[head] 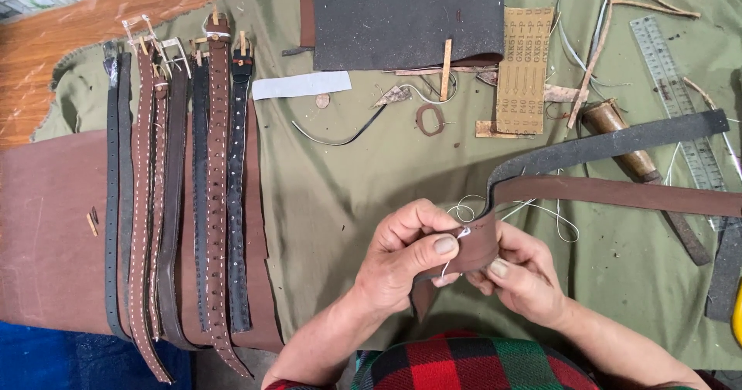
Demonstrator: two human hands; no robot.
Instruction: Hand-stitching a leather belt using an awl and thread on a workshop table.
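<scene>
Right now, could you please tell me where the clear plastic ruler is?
In the head view, the clear ruler lies at the far right on the green cloth, just beyond the wooden-handled tool.

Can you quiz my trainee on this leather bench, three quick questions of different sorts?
1. True or false: both hands pinch the brown strap end.
2. Which lies beside the finished belts? A) scissors B) a white paper strip C) a hammer
3. Fill in: the thread at the strap is ____.

Key: 1 true, left hand and right hand each have a grip on it. 2 B. 3 white.
</scene>
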